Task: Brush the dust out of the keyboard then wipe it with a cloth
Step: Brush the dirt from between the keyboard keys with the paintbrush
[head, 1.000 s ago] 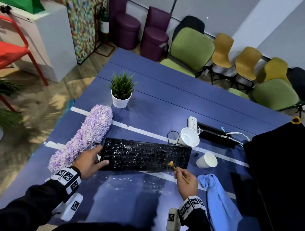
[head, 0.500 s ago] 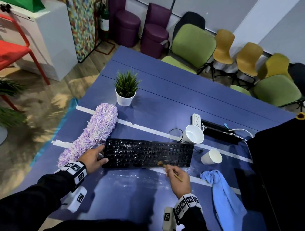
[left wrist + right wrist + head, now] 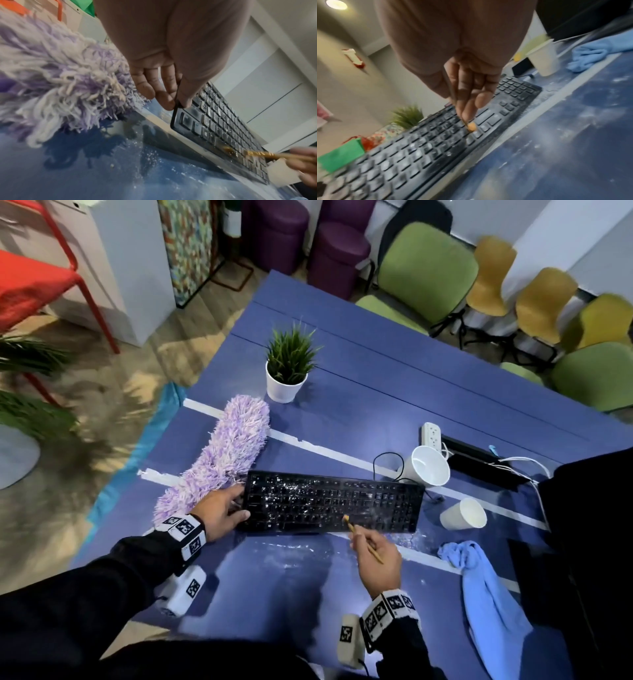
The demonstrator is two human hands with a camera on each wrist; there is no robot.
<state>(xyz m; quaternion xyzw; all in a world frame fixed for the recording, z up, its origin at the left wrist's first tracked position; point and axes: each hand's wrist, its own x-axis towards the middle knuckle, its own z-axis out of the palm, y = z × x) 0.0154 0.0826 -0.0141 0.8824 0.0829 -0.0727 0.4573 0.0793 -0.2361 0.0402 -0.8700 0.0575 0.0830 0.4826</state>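
A black keyboard (image 3: 329, 501) speckled with white dust lies on the blue table (image 3: 359, 405). My left hand (image 3: 226, 508) grips its left end, thumb on top and fingers (image 3: 164, 100) under the edge of the keyboard (image 3: 223, 121). My right hand (image 3: 376, 556) pinches a thin wooden brush (image 3: 363, 539); its bristle tip (image 3: 471, 127) touches the keys near the front middle of the keyboard (image 3: 419, 148). The brush (image 3: 254, 154) also shows in the left wrist view. A light blue cloth (image 3: 486, 594) lies crumpled to the right, near the table's front; the cloth (image 3: 594, 56) lies untouched.
A purple fluffy duster (image 3: 222, 460) lies left of the keyboard, against my left hand. Two white paper cups (image 3: 428, 467) (image 3: 462, 515) lie tipped at the keyboard's right end. A potted plant (image 3: 289, 371), a power strip (image 3: 431, 434) and cables sit behind. White dust covers the table in front.
The brush tip has moved left along the keyboard's front rows, from near the right part toward the middle. My left hand keeps its hold on the left end.
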